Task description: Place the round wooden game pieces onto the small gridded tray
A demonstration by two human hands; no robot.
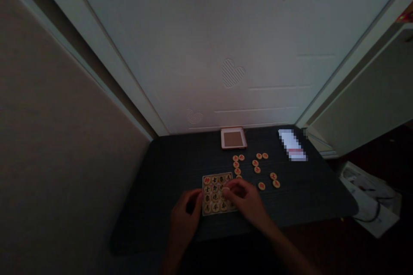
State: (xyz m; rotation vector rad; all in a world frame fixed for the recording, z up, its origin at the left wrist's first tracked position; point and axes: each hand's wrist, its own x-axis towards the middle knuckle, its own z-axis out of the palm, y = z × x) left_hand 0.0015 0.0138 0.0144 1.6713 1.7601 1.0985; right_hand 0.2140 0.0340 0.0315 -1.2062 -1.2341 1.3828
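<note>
A square box [220, 213] near the table's front edge holds rows of round wooden Chinese chess pieces, mostly with black characters and one red piece [207, 180] in its far left corner. My left hand [185, 215] is closed at the box's left side, thumb and fingertips against its edge. Over the box's right part, my right hand [250, 202] pinches a chess piece [226, 189] between thumb and fingers. This hand hides some of the right-hand pieces. Beyond it, several loose red-character pieces [236, 165] lie in a bent row, one partly covered.
More loose chess pieces [257, 169] lie on the dark table [174, 159] to the right. A shallow square lid or tray [233, 139] rests by the white wall panel [232, 103]. A blurred-out phone-like object [292, 145] is at the back right. Beside the table stands a white box [371, 200].
</note>
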